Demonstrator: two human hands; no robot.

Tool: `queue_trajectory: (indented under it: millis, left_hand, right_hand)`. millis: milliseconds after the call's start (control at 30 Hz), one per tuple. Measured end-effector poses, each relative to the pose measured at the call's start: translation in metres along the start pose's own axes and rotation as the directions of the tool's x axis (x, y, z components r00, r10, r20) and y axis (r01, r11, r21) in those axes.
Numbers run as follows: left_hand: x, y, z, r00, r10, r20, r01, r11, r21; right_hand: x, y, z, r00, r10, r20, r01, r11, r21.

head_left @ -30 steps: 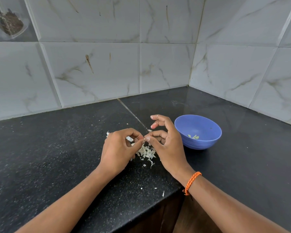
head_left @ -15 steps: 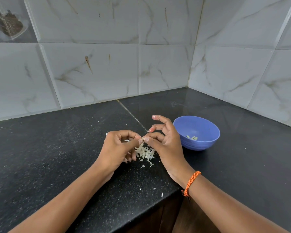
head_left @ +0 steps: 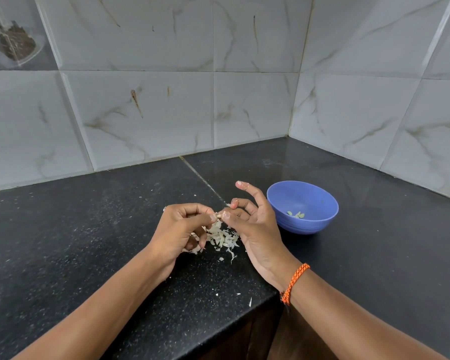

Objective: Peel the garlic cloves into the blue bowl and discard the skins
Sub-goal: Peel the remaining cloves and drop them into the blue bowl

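left hand [head_left: 178,229]: fingers curled, thumb and forefinger tips pinching a small pale garlic clove [head_left: 219,216] above the counter
right hand [head_left: 255,227]: thumb and bent fingers pinching the same clove from the other side; little finger sticking up, bits of skin stuck to fingertips
clove: tiny, mostly hidden by fingertips; peeled or not, cannot tell
skins [head_left: 222,236]: loose pale pile on the counter directly under and between the two hands; a few stray flakes nearer the counter edge
blue bowl [head_left: 320,222]: upright on the counter, just right of the right hand, not touching it
bowl contents: a few pale peeled cloves [head_left: 295,214] at the bottom
counter [head_left: 76,229]: black speckled stone, seam running from the wall corner toward the hands
wristband [head_left: 295,281]: orange braided cord on right wrist
wall [head_left: 146,100]: grey marbled tiles, meeting in a corner behind the bowl
top left: printed tile motif, partly cut off
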State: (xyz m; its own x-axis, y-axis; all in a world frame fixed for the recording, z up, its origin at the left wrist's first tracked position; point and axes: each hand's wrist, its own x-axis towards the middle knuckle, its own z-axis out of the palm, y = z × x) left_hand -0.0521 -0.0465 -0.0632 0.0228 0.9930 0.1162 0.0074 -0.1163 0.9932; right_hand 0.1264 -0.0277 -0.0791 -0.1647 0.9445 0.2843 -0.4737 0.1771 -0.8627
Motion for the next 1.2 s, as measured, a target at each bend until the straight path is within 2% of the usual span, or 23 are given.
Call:
queue_trajectory:
  millis: [67,267,767,1033,1200]
  left_hand:
    - [-0.0004,-0.0001,0.0001,1.0,-0.006,-0.007,0.005,1.0,-0.026]
    - [-0.0007,-0.0013,0.0028,1.0,0.029,0.0,-0.029,1.0,0.0]
    - [0.0006,-0.0041,0.0036,0.998,0.051,-0.042,-0.05,0.998,0.028]
    - [0.0,-0.0071,0.0047,0.99,0.118,-0.072,-0.112,0.991,0.074]
    - [-0.0012,-0.0091,0.0063,0.982,0.172,-0.081,-0.161,0.979,0.125]
  right_hand:
    - [-0.0002,0.0009,0.0012,1.0,0.003,-0.018,-0.003,1.0,-0.011]
    - [-0.0037,0.0005,0.006,0.988,-0.125,-0.086,0.101,0.964,-0.247]
    - [-0.0045,-0.0043,0.007,0.972,-0.229,0.054,0.232,0.89,-0.394]
    - [-0.0026,-0.0048,0.0064,0.974,-0.217,0.071,0.227,0.884,-0.408]
    - [-0.0038,-0.0025,0.005,0.967,-0.236,0.094,0.252,0.842,-0.477]
